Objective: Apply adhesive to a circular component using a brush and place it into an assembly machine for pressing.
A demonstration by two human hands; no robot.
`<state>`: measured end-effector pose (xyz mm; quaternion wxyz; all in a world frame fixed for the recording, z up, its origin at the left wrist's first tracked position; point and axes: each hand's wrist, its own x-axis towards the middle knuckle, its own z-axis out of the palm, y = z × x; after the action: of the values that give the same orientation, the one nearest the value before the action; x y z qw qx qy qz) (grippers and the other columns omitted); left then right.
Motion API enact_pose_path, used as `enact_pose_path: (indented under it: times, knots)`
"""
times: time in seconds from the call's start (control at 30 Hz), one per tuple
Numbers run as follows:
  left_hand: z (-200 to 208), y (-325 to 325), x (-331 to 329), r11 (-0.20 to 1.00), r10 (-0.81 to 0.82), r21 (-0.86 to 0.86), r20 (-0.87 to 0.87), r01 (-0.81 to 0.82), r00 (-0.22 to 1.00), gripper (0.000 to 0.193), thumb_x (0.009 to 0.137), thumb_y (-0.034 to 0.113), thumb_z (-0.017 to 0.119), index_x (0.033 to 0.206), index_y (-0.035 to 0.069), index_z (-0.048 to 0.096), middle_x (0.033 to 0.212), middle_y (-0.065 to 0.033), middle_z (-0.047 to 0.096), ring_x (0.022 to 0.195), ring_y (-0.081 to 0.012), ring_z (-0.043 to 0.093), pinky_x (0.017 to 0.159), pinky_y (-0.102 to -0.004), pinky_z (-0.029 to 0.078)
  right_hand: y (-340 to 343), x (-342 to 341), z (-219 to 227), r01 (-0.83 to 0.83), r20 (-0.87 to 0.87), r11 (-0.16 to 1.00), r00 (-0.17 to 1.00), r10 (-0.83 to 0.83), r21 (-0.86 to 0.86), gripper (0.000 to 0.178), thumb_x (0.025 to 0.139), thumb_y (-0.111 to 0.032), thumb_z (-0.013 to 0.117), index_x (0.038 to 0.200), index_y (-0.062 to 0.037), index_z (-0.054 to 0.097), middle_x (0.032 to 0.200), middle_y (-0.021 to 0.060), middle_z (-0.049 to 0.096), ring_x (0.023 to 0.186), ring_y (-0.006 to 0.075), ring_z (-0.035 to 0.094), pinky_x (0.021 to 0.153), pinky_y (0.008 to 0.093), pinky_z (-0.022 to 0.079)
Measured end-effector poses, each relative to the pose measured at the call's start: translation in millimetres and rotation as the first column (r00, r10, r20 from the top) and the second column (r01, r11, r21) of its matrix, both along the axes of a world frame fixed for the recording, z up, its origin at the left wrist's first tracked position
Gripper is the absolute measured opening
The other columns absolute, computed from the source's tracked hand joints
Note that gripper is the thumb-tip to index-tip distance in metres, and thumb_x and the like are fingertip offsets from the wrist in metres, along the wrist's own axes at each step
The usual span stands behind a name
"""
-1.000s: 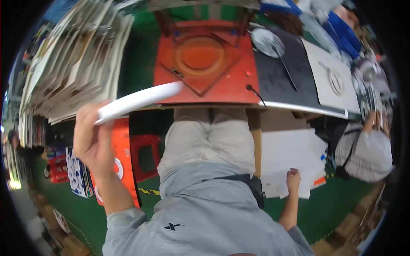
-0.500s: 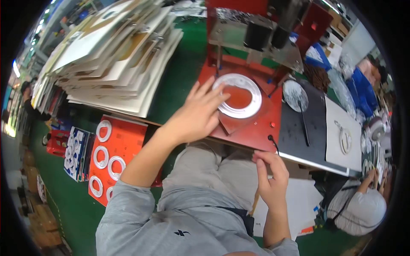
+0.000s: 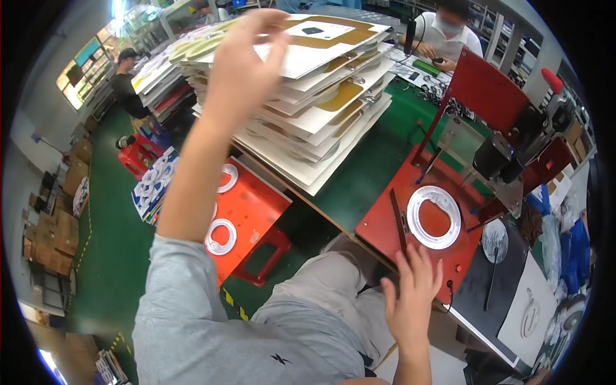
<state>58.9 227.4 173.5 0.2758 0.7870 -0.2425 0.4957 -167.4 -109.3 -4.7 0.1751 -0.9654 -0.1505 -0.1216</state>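
Over the person's pale trousers (image 3: 314, 289), the right hand (image 3: 414, 289) reaches forward with its fingers spread, its grip wide and holding nothing; the fingertips lie just beside the near edge of a white ring (image 3: 413, 216), and whether they touch the red base (image 3: 378, 222) beneath cannot be told. To the left, past the raised arm, a red board (image 3: 256, 204) carries more rings, lying flat and apart, perhaps so each can be lifted singly; a red stool (image 3: 266, 256) below seems to prop it. The white ring itself lies flat on the red base on the bench (image 3: 366, 154), beside a dark straight strip (image 3: 397, 215) that may serve as a locating edge. The press head (image 3: 495, 155) stands above and beyond it, leaving the ring's top bare, presumably for access. To the right, a shallow dish (image 3: 495, 239) sits within arm's reach. Farther forward on the left, the left hand (image 3: 247, 74) is up by the stack of sheets (image 3: 314, 131), thumb and fingers well parted, apparently around nothing; contact with the top sheet is unclear. The sheets are piled unevenly, likely because of items between them. Beyond the bench's far side, a co-worker (image 3: 471, 42) bends over small parts.
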Motion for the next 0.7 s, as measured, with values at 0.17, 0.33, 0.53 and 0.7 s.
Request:
enact_pose_path:
  times: [0.17, 0.33, 0.53, 0.7]
  knots:
    - [34.8, 142.7, 116.5, 0.788, 0.615, 0.227, -0.23, -0.573, 0.754, 0.047, 0.092, 0.019, 0.068, 0.132, -0.005, 0.066, 0.129, -0.0294, 0.071, 0.122, -0.0441, 0.068, 0.108, -0.0465, 0.052, 13.9, -20.2, -14.9, -0.165, 0.081, 0.929, 0.986, 0.146, 0.332, 0.033, 0.09, -0.009, 0.077, 0.122, -0.0037, 0.072, 0.135, 0.0164, 0.065, 0.128, 0.0372, 0.061, 0.108, 0.0515, 0.045]
    - [10.6, 163.7, 128.6, 0.708, 0.706, 0.325, -0.287, -0.627, 0.648, 0.034, 0.089, 0.014, 0.063, 0.117, 0.0, 0.077, 0.121, -0.0284, 0.075, 0.119, -0.0436, 0.07, 0.104, -0.0472, 0.055, 21.7, -32.3, -45.1, -0.106, -0.063, 0.861, 0.985, 0.158, 0.498, 0.023, 0.092, -0.007, 0.075, 0.115, -0.003, 0.074, 0.126, 0.0158, 0.069, 0.112, 0.0369, 0.068, 0.095, 0.0448, 0.054]
    - [17.5, 115.2, 26.5, 0.779, 0.627, 0.274, -0.363, -0.564, 0.689, 0.049, 0.094, 0.048, 0.069, 0.108, 0.002, 0.08, 0.099, -0.0226, 0.079, 0.084, -0.0379, 0.078, 0.084, -0.0427, 0.059, 24.5, -42.6, -58.0, -0.085, -0.091, 0.821, 0.982, 0.164, 0.564, 0.021, 0.094, -0.005, 0.074, 0.114, -0.0022, 0.074, 0.118, 0.0143, 0.072, 0.104, 0.0348, 0.071, 0.091, 0.0424, 0.057]
    - [8.3, 73.2, -87.5, 0.871, 0.488, 0.16, -0.399, -0.465, 0.776, 0.046, 0.095, 0.044, 0.08, 0.092, -0.002, 0.072, 0.076, -0.0092, 0.067, 0.071, -0.0146, 0.06, 0.068, -0.0309, 0.049, 29.7, -36.8, -64.0, -0.121, -0.141, 0.787, 0.957, 0.255, 0.605, 0.018, 0.096, -0.004, 0.073, 0.114, -0.0011, 0.074, 0.111, 0.0158, 0.073, 0.099, 0.0349, 0.072, 0.087, 0.0412, 0.058]
